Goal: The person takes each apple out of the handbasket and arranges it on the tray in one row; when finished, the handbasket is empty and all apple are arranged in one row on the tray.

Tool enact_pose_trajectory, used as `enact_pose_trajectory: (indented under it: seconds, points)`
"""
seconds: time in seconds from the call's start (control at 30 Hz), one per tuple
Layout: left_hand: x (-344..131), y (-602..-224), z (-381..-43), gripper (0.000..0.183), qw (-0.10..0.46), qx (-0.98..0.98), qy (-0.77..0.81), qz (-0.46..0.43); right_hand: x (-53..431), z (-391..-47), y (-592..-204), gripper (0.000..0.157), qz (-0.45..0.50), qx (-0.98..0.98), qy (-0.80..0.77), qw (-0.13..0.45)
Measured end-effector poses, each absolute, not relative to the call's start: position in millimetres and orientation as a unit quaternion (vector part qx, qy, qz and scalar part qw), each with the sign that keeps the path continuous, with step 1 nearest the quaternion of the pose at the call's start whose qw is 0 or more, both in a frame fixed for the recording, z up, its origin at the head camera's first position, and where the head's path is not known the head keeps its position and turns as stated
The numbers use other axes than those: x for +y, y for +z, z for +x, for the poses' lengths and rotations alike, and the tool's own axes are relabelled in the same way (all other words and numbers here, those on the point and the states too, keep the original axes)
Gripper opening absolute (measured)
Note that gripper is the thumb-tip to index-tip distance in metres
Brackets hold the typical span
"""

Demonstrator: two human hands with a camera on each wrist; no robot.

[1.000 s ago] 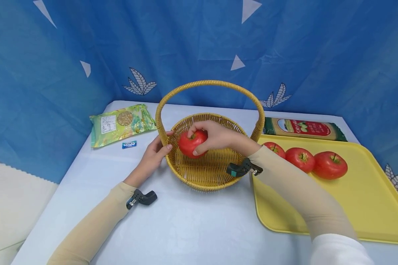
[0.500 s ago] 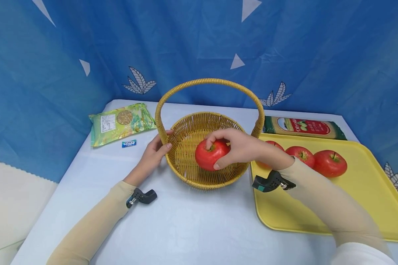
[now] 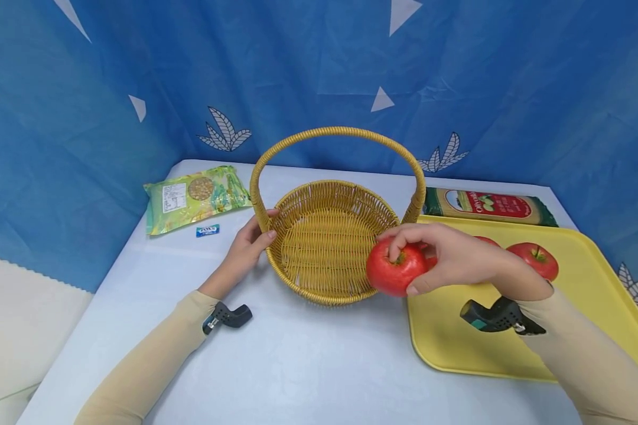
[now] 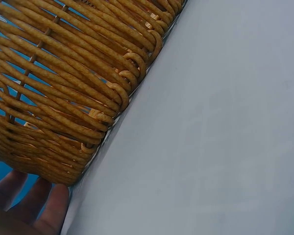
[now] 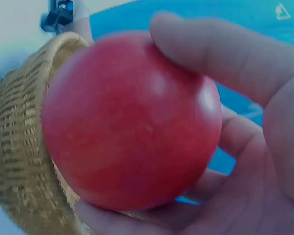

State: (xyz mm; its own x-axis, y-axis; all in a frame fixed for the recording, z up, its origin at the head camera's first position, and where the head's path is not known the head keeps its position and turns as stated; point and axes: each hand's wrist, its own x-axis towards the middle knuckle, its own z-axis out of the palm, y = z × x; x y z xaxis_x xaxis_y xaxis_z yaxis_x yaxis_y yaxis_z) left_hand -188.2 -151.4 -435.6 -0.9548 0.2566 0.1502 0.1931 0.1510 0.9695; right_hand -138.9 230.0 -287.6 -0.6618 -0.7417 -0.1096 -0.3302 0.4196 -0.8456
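Observation:
In the head view my right hand (image 3: 452, 260) holds a red apple (image 3: 396, 271) from above, at the right rim of a wicker basket (image 3: 329, 248). The right wrist view shows thumb and fingers curled round this apple (image 5: 132, 122), with the basket wall (image 5: 19, 137) behind it. My left hand (image 3: 247, 245) grips the basket's left rim by the foot of the tall handle (image 3: 337, 131); its fingertips (image 4: 54, 205) touch the wicker in the left wrist view. More red apples (image 3: 534, 260) lie on a yellow tray (image 3: 579, 330), some partly hidden by my right hand.
A green packet with a round window (image 3: 197, 198) lies at the back left, with a small blue wrapped candy (image 3: 207, 231) in front of it. Behind the tray lies a long green and red package (image 3: 489, 206). A blue curtain (image 3: 319, 71) hangs behind the white table (image 3: 298, 360).
My right hand has carried the apple rightward and toward me, from above the basket's inside to its right rim. My left hand and the basket have stayed in place.

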Motion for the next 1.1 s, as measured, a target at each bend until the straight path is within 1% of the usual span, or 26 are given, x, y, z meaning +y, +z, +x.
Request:
enact_pose_trajectory:
  seconds: [0.13,0.33,0.57,0.63,0.9,1.1]
  points:
    - [-151.4,-435.9,-188.7,0.051,0.025,0.757,0.635,0.149,256.1,-131.0,-292.8,0.039,-0.355,0.796,-0.434,0.229]
    - [-151.8,-435.2,-187.9,0.051,0.024,0.756,0.637,0.149,292.9,-121.8,-302.4,0.043,-0.338,0.798,-0.454,0.205]
    - [-151.5,-435.0,-187.9,0.051,0.024,0.755,0.639,0.15,330.3,-110.9,-316.0,0.049,-0.317,0.817,-0.463,0.135]
    - [-151.4,-435.3,-188.2,0.051,0.025,0.754,0.639,0.15,341.9,-108.6,-321.6,0.05,-0.311,0.814,-0.475,0.124]
    - [-151.5,-436.9,-188.6,0.051,0.026,0.751,0.643,0.148,388.2,-94.5,-344.4,0.055,-0.232,0.815,-0.525,0.077]
    - [-152.0,-437.5,-189.1,0.051,0.025,0.752,0.641,0.149,415.8,-76.1,-356.5,0.059,-0.15,0.863,-0.483,-0.004]
